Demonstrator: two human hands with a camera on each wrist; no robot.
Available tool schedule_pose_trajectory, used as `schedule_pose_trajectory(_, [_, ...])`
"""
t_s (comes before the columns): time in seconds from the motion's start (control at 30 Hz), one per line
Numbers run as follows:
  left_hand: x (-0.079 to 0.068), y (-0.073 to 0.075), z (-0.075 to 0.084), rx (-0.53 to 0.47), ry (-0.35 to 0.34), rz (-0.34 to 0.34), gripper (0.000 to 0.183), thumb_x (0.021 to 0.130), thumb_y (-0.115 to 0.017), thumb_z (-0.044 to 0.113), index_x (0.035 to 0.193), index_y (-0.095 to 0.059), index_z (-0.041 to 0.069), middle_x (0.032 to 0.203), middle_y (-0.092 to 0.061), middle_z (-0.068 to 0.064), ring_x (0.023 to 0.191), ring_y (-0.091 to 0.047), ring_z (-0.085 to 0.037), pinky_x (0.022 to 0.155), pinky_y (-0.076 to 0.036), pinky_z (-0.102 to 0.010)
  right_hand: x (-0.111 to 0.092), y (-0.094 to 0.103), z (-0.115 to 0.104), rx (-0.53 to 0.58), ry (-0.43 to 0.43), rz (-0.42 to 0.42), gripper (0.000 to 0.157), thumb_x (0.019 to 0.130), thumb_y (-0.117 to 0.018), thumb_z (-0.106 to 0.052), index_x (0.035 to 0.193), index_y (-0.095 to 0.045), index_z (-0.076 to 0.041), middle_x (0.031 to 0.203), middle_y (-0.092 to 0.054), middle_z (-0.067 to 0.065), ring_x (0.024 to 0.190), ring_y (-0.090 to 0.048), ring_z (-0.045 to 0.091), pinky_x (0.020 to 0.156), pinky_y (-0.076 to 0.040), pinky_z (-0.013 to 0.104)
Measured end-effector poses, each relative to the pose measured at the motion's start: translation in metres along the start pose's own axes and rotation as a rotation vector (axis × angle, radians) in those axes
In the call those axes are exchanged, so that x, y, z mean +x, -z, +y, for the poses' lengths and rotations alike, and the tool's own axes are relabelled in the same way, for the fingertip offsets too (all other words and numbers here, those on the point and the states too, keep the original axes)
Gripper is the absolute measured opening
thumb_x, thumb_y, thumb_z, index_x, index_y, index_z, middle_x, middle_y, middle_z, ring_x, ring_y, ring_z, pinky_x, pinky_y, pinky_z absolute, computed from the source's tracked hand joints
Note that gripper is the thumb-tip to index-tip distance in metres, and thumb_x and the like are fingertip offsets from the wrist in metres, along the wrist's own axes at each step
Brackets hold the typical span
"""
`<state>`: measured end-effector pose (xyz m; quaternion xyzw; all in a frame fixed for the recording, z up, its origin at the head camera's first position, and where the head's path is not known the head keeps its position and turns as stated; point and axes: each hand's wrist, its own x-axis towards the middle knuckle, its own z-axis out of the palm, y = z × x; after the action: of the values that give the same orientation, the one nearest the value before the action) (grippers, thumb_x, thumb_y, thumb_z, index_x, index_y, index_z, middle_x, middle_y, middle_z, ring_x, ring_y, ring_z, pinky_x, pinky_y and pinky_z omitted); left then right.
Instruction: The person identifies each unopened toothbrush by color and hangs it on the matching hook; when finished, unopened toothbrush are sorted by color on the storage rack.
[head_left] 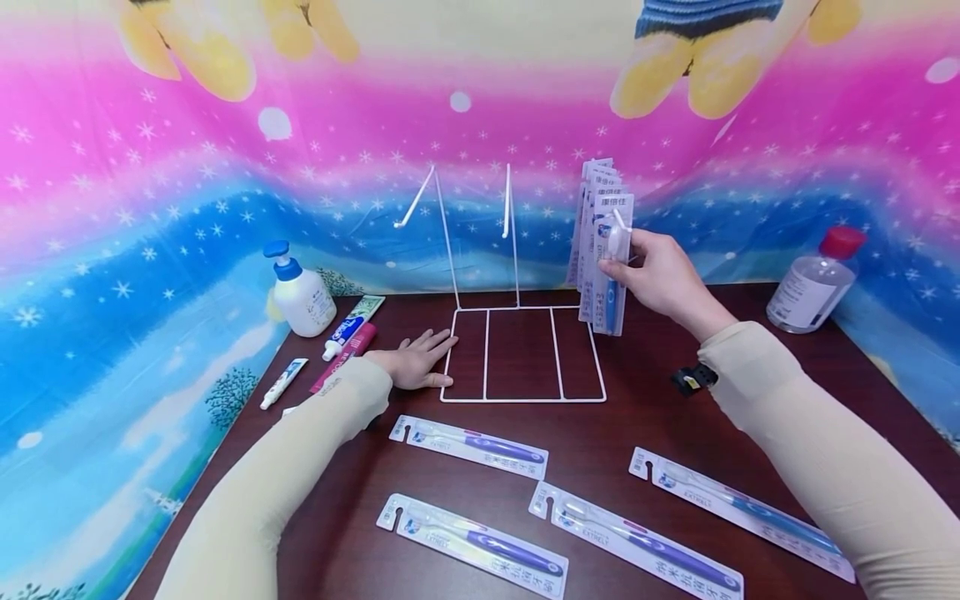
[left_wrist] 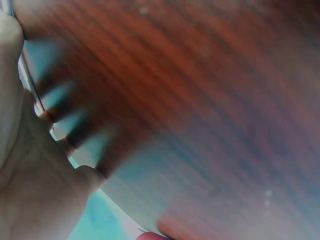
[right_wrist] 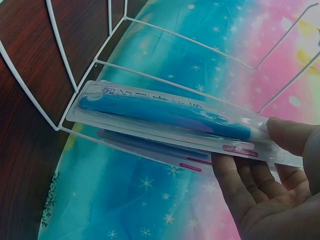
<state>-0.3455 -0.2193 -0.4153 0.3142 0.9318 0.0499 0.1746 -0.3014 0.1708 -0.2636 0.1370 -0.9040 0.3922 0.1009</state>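
Observation:
A white wire display rack [head_left: 522, 401] stands on the dark table, with several packaged toothbrushes [head_left: 581, 242] hanging one behind another on its right hook. My right hand [head_left: 663, 271] pinches the frontmost pack, a blue toothbrush [head_left: 612, 304], between thumb and fingers; the hook's tip shows at its top. In the right wrist view the thumb lies on the front of this blue toothbrush pack [right_wrist: 165, 117], fingers behind it. My left hand [head_left: 412, 362] rests on the table with fingers spread, touching the rack's left side. The rack's left hook [head_left: 414, 200] and middle hook [head_left: 507, 204] carry nothing.
Several toothbrush packs lie in front of the rack, three purple [head_left: 480, 450] and one blue-green [head_left: 742, 508]. Toothpaste tubes [head_left: 348, 333] and a pump bottle [head_left: 302, 300] are at left. A red-capped bottle [head_left: 813, 287] stands at right. A patterned cloth [head_left: 360, 125] hangs behind.

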Motion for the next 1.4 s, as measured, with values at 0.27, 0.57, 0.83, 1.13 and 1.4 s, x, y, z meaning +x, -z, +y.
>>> schedule_pose_trajectory(0.27, [0.000,0.002,0.002,0.033,0.016,-0.003,0.080,0.091,-0.044,0.054,0.149,-0.009,0.012,0.153,-0.004,-0.014,0.137,-0.002,-0.038,0.101,-0.012,-0.062,-0.001,0.000,-0.001,0.006,-0.012,-0.023,0.051,0.086,-0.063,-0.036,0.130,-0.053,-0.012,0.115,-0.061,0.014,0.097,-0.061,0.027,0.075,-0.047,0.044])
schedule_pose_trajectory(0.57, [0.001,0.002,0.002,0.034,0.022,-0.013,0.080,0.091,-0.044,0.054,0.149,-0.008,0.012,0.153,-0.004,-0.013,0.137,-0.001,-0.038,0.101,-0.012,-0.062,-0.004,0.002,0.000,-0.003,-0.006,-0.057,0.047,0.084,-0.065,-0.039,0.120,-0.057,-0.010,0.109,-0.062,0.010,0.093,-0.061,0.024,0.074,-0.047,0.042])
schedule_pose_trajectory(0.83, [0.002,0.001,0.000,0.048,0.026,-0.007,0.080,0.091,-0.043,0.055,0.149,-0.007,0.012,0.153,-0.003,-0.013,0.137,-0.001,-0.038,0.101,-0.012,-0.062,-0.018,0.017,0.015,-0.083,-0.070,-0.103,0.050,0.082,-0.062,-0.050,0.115,-0.057,-0.013,0.105,-0.057,0.007,0.097,-0.053,0.025,0.077,-0.044,0.045])
schedule_pose_trajectory(1.13, [0.001,0.005,-0.001,0.052,0.044,-0.010,0.081,0.090,-0.043,0.057,0.149,-0.007,0.014,0.153,-0.002,-0.010,0.137,0.001,-0.036,0.102,-0.011,-0.061,-0.081,0.012,0.056,-0.336,0.012,-0.453,0.038,0.080,-0.069,-0.041,0.104,-0.064,-0.012,0.087,-0.062,-0.001,0.079,-0.057,0.016,0.071,-0.046,0.038])
schedule_pose_trajectory(1.4, [0.001,0.004,0.001,0.042,0.033,-0.016,0.081,0.090,-0.042,0.057,0.149,-0.006,0.014,0.153,-0.002,-0.011,0.137,0.000,-0.037,0.102,-0.010,-0.061,-0.154,-0.011,0.075,-0.510,-0.051,-0.624,0.055,0.064,-0.082,-0.037,0.107,-0.062,-0.009,0.089,-0.059,0.002,0.081,-0.055,0.019,0.069,-0.045,0.041])
